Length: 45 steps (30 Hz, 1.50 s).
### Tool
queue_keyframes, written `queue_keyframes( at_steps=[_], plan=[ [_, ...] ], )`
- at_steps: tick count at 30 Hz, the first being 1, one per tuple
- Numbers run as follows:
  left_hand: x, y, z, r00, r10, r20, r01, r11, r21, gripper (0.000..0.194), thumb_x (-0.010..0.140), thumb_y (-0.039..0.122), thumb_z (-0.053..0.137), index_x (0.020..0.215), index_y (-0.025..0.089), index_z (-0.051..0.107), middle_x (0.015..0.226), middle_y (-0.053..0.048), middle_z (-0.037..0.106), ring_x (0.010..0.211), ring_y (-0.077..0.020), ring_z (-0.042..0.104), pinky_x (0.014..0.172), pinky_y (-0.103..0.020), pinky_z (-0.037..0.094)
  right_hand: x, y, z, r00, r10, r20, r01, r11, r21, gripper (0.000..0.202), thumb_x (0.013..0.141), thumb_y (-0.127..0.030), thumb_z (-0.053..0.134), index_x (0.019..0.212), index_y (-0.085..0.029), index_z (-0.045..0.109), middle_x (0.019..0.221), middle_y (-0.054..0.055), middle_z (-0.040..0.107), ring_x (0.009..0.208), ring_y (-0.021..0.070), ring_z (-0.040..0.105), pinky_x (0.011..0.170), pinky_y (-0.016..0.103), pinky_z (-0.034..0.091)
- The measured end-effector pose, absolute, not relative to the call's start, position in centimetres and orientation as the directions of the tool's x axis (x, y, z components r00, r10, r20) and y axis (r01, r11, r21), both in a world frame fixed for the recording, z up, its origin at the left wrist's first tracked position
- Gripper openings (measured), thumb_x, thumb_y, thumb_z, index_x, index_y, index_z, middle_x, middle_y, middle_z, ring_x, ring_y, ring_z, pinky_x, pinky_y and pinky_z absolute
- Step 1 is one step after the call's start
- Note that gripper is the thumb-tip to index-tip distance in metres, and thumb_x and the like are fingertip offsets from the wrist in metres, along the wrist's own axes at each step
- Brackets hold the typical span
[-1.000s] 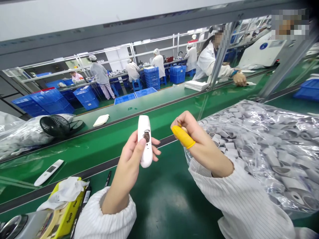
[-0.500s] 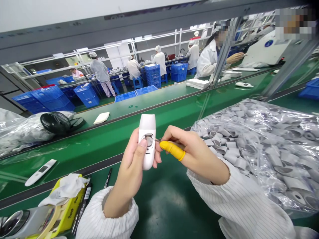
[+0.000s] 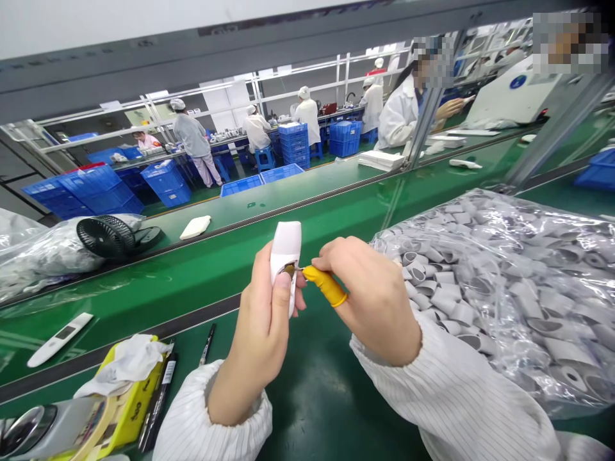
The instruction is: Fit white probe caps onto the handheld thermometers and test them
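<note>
My left hand (image 3: 262, 320) is closed round a white handheld thermometer (image 3: 287, 238), held tilted with its narrow end down. Its back compartment is open, and a round coin battery (image 3: 287, 271) shows there beside my left thumb. My right hand (image 3: 369, 291), a yellow finger cot (image 3: 327, 287) on one finger, pinches a thin metal tool (image 3: 300, 269) whose tip reaches the compartment's right edge. Most of that tool is hidden by my fingers, so its kind cannot be made out. Another white thermometer (image 3: 60, 339) with a dark display lies on the green belt at left.
At right lies a clear plastic bag (image 3: 509, 307) of grey-white plastic caps. A yellow box (image 3: 127, 397) with a cloth, black pens (image 3: 158, 400) and a small black fan (image 3: 106, 235) are at left. Beyond the belt (image 3: 192, 278), a co-worker (image 3: 401, 112) sits at upper right.
The thermometer in my left hand has turned slightly, and the battery looks darker now. My right hand has rolled over a little. The thermometers on the belt have shifted left.
</note>
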State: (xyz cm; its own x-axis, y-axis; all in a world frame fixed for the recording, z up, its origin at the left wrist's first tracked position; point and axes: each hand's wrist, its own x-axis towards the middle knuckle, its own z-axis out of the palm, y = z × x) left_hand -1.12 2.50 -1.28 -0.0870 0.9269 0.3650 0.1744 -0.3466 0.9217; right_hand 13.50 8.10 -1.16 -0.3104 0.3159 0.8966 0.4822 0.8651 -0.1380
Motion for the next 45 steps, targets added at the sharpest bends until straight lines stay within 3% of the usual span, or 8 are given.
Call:
queue_keyframes(
  at_steps=[7, 11, 15, 25, 34, 38, 41, 45],
  plan=[
    [-2.0, 2.5, -0.1, 0.114, 0.981, 0.154, -0.218, -0.127, 0.968, 0.023, 0.102, 0.039, 0.044, 0.101, 0.018, 0.053, 0.07, 0.001, 0.062, 0.043, -0.0059, 0.051, 0.04, -0.016, 0.04, 13.5, 8.6, -1.4, -0.359, 0.499, 0.789, 0.089, 0.859, -0.503, 0.014, 0.094, -0.019, 0.06, 0.084, -0.021, 0.051, 0.077, 0.0, 0.06, 0.068, 0.012, 0.059, 0.059, 0.023, 0.051],
    [-2.1, 2.8, -0.2, 0.123, 0.985, 0.119, -0.255, -0.084, 0.963, 0.038, 0.1, 0.037, 0.047, 0.134, 0.019, 0.044, 0.067, 0.002, 0.063, 0.042, -0.0073, 0.05, 0.04, -0.016, 0.04, 13.9, 8.9, -0.7, -0.379, 0.324, 0.867, 0.18, 0.945, -0.275, 0.007, 0.096, -0.024, 0.058, 0.1, -0.018, 0.061, 0.082, 0.004, 0.063, 0.073, 0.015, 0.059, 0.062, 0.026, 0.05],
    [-2.2, 2.9, -0.5, 0.207, 0.977, 0.056, -0.243, -0.004, 0.97, 0.043, 0.096, 0.026, 0.045, 0.138, 0.019, 0.046, 0.067, 0.001, 0.062, 0.045, -0.0077, 0.05, 0.044, -0.017, 0.041, 14.2, 8.7, -0.5, -0.517, 0.213, 0.829, 0.297, 0.953, -0.06, 0.028, 0.099, -0.012, 0.044, 0.099, -0.018, 0.072, 0.075, 0.004, 0.062, 0.063, 0.012, 0.057, 0.047, 0.023, 0.037],
    [-1.8, 1.8, -0.7, 0.222, 0.968, 0.114, -0.238, -0.06, 0.969, 0.052, 0.096, 0.014, 0.043, 0.147, 0.025, 0.038, 0.075, 0.002, 0.059, 0.061, -0.0092, 0.053, 0.059, -0.019, 0.047, 13.9, 8.1, -1.7, -0.173, 0.213, 0.962, 0.172, 0.968, -0.183, 0.014, 0.093, -0.013, 0.061, 0.101, -0.019, 0.072, 0.09, 0.009, 0.075, 0.084, 0.0173, 0.072, 0.067, 0.026, 0.056],
    [-1.0, 1.3, -1.1, -0.043, 0.984, 0.174, -0.076, -0.177, 0.981, 0.054, 0.096, 0.022, 0.053, 0.146, 0.04, 0.042, 0.094, 0.0, 0.058, 0.064, -0.0096, 0.056, 0.058, -0.02, 0.052, 13.8, 7.2, -1.1, -0.358, 0.076, 0.93, 0.314, 0.948, 0.043, 0.011, 0.088, -0.007, 0.066, 0.092, -0.016, 0.07, 0.075, 0.006, 0.074, 0.061, 0.0134, 0.064, 0.052, 0.025, 0.049],
    [-0.8, 0.8, -1.2, -0.092, 0.959, 0.267, 0.044, -0.264, 0.963, 0.055, 0.096, 0.025, 0.057, 0.146, 0.044, 0.042, 0.12, -0.002, 0.061, 0.071, -0.0124, 0.06, 0.063, -0.023, 0.055, 12.8, 7.2, -1.6, -0.244, 0.345, 0.906, 0.14, 0.937, -0.32, 0.011, 0.084, -0.013, 0.073, 0.089, -0.019, 0.065, 0.079, 0.002, 0.066, 0.067, 0.0119, 0.062, 0.053, 0.023, 0.05],
    [-0.6, 0.8, -1.6, -0.06, 0.946, 0.318, 0.077, -0.313, 0.947, 0.055, 0.098, 0.029, 0.054, 0.149, 0.042, 0.039, 0.119, -0.005, 0.062, 0.074, -0.0154, 0.06, 0.065, -0.026, 0.055, 12.5, 7.4, -1.2, -0.231, 0.712, 0.663, -0.132, 0.653, -0.746, 0.034, 0.073, -0.029, 0.085, 0.091, -0.023, 0.057, 0.076, -0.004, 0.054, 0.058, 0.0084, 0.054, 0.046, 0.019, 0.046],
    [-0.3, 1.1, -2.2, -0.061, 0.927, 0.369, 0.198, -0.351, 0.915, 0.058, 0.099, 0.025, 0.05, 0.152, 0.042, 0.035, 0.124, -0.005, 0.059, 0.072, -0.015, 0.056, 0.064, -0.026, 0.052, 12.3, 7.6, -0.5, -0.415, 0.835, 0.363, -0.24, 0.284, -0.928, 0.044, 0.064, -0.041, 0.089, 0.085, -0.021, 0.056, 0.069, -0.006, 0.046, 0.056, 0.0085, 0.052, 0.046, 0.02, 0.049]
  ],
)
